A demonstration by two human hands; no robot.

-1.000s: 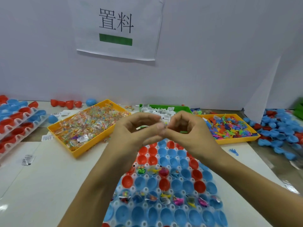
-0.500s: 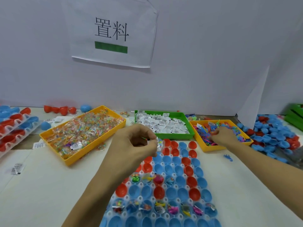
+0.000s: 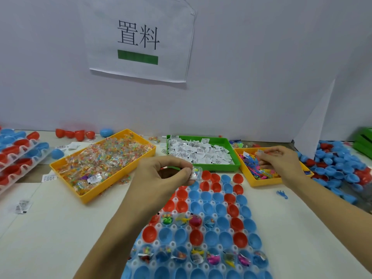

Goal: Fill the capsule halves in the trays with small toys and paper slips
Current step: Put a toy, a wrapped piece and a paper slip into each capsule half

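A clear tray [image 3: 201, 266] of red and blue capsule halves lies in front of me; some halves hold small toys and packets. My left hand [image 3: 161, 178] hovers over the tray's far left part, pinching a small clear packet with a paper slip [image 3: 195, 173]. My right hand [image 3: 279, 164] reaches into the right yellow tray [image 3: 261, 183] of colourful plastic toys, fingers curled on something small among them. The green tray [image 3: 217, 168] holds white paper slips. The left yellow tray [image 3: 84, 197] holds clear bead packets.
Stacked trays of capsule halves [image 3: 18, 156] sit at the far left. A heap of loose blue and red halves [image 3: 346, 168] lies at the right. A stray blue toy [image 3: 281, 194] and a loose packet [image 3: 22, 206] lie on the table. A white wall with a paper sign [image 3: 138, 39] stands behind.
My hands were together above the tray; the right hand went out to the right yellow toy tray and stays there. The left hand keeps its packet, nearly still.
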